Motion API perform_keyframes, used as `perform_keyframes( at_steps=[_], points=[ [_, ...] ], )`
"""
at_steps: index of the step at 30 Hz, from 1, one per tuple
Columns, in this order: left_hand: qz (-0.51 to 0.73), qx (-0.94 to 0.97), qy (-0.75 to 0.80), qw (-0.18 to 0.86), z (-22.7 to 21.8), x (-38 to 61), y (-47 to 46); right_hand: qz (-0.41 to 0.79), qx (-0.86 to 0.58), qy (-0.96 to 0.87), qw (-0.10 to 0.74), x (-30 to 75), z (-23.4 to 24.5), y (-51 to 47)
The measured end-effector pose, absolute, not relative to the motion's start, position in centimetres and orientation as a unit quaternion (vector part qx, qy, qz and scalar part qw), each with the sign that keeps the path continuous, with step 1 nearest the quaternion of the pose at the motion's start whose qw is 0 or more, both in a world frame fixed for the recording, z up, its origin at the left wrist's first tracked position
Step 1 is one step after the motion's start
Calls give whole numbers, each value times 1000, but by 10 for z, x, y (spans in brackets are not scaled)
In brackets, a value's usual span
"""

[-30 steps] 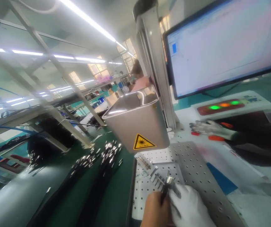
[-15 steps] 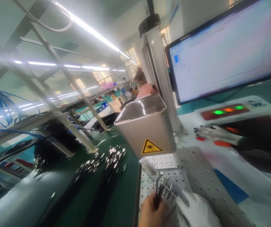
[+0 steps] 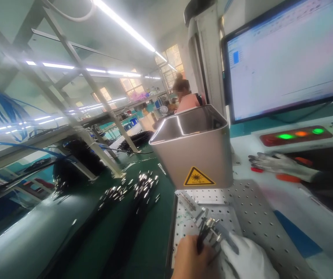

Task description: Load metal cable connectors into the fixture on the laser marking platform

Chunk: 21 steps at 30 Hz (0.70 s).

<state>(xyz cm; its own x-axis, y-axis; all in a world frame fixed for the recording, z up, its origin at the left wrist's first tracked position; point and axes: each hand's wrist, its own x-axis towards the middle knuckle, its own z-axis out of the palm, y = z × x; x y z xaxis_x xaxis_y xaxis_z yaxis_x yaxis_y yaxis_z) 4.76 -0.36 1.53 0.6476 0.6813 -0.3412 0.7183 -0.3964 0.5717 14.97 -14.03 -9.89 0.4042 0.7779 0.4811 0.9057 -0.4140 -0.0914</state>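
Note:
My bare left hand (image 3: 189, 256) is at the bottom edge, closed around a small bunch of black cables with metal plugs (image 3: 208, 225). The plugs point up over a white perforated plate (image 3: 184, 223), beside a small metal fixture (image 3: 187, 201). My white-gloved right hand (image 3: 249, 261) lies next to the left hand, one finger stretched along the plug ends; the frame edge cuts off most of it. Just above the plate hangs the grey laser head (image 3: 197, 149) with a yellow warning sticker (image 3: 198, 177).
Bundles of black cables with shiny plugs (image 3: 139, 186) lie on the green bench to the left. A monitor (image 3: 288, 62) and a control box with lit lamps (image 3: 297, 135) stand on the right. Another person's gloved hand (image 3: 277, 162) rests by red buttons. A person sits far back.
The plugs in my hands were fanned out half a second ago and are now gathered closer together. My view has swung, so the laser head sits further right.

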Motion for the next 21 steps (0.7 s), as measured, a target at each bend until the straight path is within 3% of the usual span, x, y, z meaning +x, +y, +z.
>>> perform_keyframes(
  at_steps=[3,9,15,21],
  points=[
    [-33,831,422,361,19,49,-6,-245,-801,-519,167,150,-95,-138],
    [-52,820,430,373,21,48,-5,-222,-815,-508,171,144,-72,-135],
    [-63,770,378,510,22,50,1,-232,-814,-498,186,142,-62,-134],
    [-70,777,405,478,16,57,5,-195,-815,-508,198,144,-66,-135]
  ],
)
